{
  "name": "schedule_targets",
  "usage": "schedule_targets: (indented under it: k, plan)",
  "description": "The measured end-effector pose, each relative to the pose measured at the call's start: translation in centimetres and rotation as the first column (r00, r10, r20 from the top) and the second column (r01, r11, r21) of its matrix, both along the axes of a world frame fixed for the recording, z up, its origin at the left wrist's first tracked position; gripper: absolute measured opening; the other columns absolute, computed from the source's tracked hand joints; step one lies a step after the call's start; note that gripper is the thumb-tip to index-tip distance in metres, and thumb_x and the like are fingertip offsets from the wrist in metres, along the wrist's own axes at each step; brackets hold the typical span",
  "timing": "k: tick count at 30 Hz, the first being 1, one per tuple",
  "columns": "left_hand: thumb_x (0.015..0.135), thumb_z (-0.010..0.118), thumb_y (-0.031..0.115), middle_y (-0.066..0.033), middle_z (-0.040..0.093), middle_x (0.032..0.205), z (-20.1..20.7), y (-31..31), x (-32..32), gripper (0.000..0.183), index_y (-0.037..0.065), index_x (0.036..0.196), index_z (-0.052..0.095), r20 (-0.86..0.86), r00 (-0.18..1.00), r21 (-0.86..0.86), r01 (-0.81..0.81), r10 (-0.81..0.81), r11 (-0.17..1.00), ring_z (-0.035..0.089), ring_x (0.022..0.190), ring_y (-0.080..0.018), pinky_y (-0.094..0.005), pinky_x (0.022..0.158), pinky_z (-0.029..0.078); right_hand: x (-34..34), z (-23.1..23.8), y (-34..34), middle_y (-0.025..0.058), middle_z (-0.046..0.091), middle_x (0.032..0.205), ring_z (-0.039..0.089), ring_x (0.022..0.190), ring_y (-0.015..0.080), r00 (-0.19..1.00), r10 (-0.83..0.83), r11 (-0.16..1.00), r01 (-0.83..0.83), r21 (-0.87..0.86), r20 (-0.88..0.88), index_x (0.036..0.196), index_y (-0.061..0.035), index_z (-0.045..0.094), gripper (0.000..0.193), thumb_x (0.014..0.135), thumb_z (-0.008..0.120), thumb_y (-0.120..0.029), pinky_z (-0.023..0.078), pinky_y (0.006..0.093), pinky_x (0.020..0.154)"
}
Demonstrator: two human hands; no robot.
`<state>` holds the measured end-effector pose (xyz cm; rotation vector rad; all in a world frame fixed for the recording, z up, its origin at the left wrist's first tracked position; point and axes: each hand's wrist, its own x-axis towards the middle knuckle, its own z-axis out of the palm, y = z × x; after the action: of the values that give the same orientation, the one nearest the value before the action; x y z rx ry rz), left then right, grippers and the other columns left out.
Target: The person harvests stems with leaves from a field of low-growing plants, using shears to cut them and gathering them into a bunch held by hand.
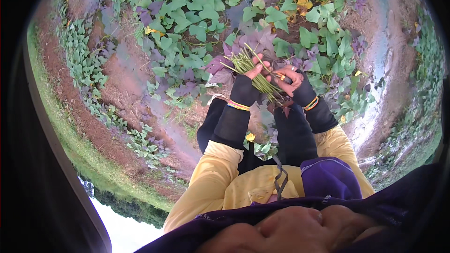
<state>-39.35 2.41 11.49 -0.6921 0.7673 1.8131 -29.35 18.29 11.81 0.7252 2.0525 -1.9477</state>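
Note:
A bundle of thin green stems (246, 63) lies slanted across my hands, its cut ends fanning out at the upper left. My left hand (255, 69) is closed around the bundle, thumb along the top. Against the bundle's right side, my right hand (291, 79) is closed, its fingers curled round a small dark and orange item (283, 78) whose kind I cannot make out. Dark reddish-purple leaves (262, 40) spread just beyond the stems. More dark leaves hang at the bundle's lower end, above my knees.
Green leafy vines (185, 14) cover the bed ahead, with more vines (323, 42) at the right. Bare reddish soil (122, 75) runs between the rows at the left, and a pale furrow (375, 117) lies at the right. My dark-clad knees (295, 131) are close below my hands.

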Motion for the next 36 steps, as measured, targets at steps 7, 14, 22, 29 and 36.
schedule_targets:
  k: [7,14,22,29,36]
  plan:
    - [0.090,0.058,0.010,-0.0064,0.061,0.105,0.2,2.1,0.3,0.023,0.009,0.113,0.054,-0.036,0.999,-0.101,0.025,-0.029,0.995,0.060,0.088,-0.0151,-0.0311,0.074,0.053,1.6,0.8,1.0,0.0007,0.056,0.074,0.052,0.066,0.0068,0.983,-0.063,0.997,0.053,0.058,0.175,0.098,-0.0029,0.063,0.019,0.081,0.066,-0.011,0.044,0.0243,0.060]
    - [0.087,0.060,0.008,-0.0056,0.062,0.093,-0.8,0.6,-1.4,0.028,0.010,0.115,0.056,0.081,0.984,0.112,-0.165,0.157,0.980,0.062,0.085,-0.0189,-0.0335,0.070,0.053,-3.5,2.5,-0.6,0.0009,0.059,0.076,0.053,0.064,0.0089,0.966,0.045,0.996,-0.062,0.059,0.256,0.096,-0.0031,0.064,0.017,0.082,0.065,-0.012,0.044,0.0264,0.060]
    - [0.093,0.056,0.018,-0.0049,0.053,0.086,-0.8,-4.4,-10.2,0.019,0.007,0.107,0.053,0.165,0.971,0.354,-0.220,0.171,0.909,0.057,0.084,-0.0183,-0.0464,0.086,0.053,-20.7,2.8,-2.7,-0.0014,0.057,0.069,0.049,0.062,0.0048,0.981,-0.108,0.987,0.125,-0.100,0.159,0.097,-0.0056,0.066,0.023,0.086,0.067,-0.025,0.037,0.0210,0.057]
    - [0.095,0.050,0.038,0.0011,0.053,0.077,-0.3,-13.5,-21.8,0.025,0.014,0.088,0.045,0.193,0.737,0.512,-0.639,0.647,0.575,0.057,0.082,-0.0210,-0.0475,0.088,0.047,-37.3,-1.9,-16.9,0.0009,0.060,0.076,0.054,0.066,0.0081,0.868,0.327,0.860,-0.108,-0.499,0.374,0.098,-0.0026,0.061,0.019,0.091,0.057,-0.020,0.042,0.0220,0.064]
    - [0.096,0.050,0.040,0.0030,0.038,0.062,-9.1,-24.9,-30.2,0.034,0.014,0.075,0.044,0.206,0.261,-0.117,-0.950,0.943,0.289,0.043,0.059,-0.0133,-0.0349,0.065,0.044,-53.3,-15.8,-33.5,-0.0041,0.060,0.072,0.050,0.061,0.0043,0.785,0.598,0.801,-0.581,-0.142,0.159,0.095,-0.0054,0.063,0.023,0.079,0.073,-0.017,0.040,0.0210,0.056]
